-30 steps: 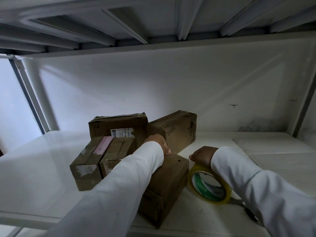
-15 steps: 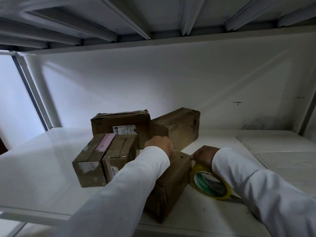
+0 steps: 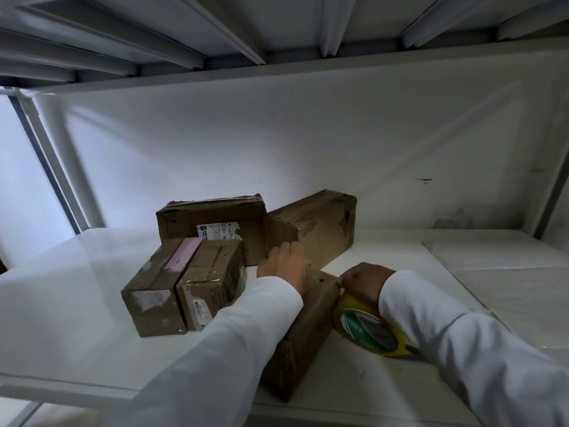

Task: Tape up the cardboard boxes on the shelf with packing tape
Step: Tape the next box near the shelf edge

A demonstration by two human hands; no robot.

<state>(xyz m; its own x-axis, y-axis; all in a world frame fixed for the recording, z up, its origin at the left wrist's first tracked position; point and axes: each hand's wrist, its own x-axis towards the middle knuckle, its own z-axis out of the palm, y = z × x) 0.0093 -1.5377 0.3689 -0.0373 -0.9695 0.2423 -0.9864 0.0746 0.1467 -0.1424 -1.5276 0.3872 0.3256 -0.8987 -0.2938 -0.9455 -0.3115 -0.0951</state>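
Several brown cardboard boxes sit on the white shelf (image 3: pixel 77 288). Nearest me is a long box (image 3: pixel 304 340) pointing away from me. My left hand (image 3: pixel 283 266) rests on its far top end, fingers laid over the cardboard. My right hand (image 3: pixel 363 282) grips a yellow roll of packing tape (image 3: pixel 366 328) with a green inner label, held against the box's right side near the top edge. Two small boxes (image 3: pixel 157 291) (image 3: pixel 212 282) lie side by side to the left. Behind them are a labelled box (image 3: pixel 212 220) and another long box (image 3: pixel 323 229).
The upper shelf's ribbed underside (image 3: pixel 277 32) hangs low overhead. A white back wall (image 3: pixel 308 134) closes the rear, and a slanted upright (image 3: pixel 61 167) stands at the left. Flat white sheets (image 3: pixel 498 254) lie on the shelf's right side. The shelf's front edge (image 3: pixel 61 392) is close to me.
My left hand has slid farther along the near box's top. My right hand has brought the tape roll in against the box's right side. The view has shifted a little.
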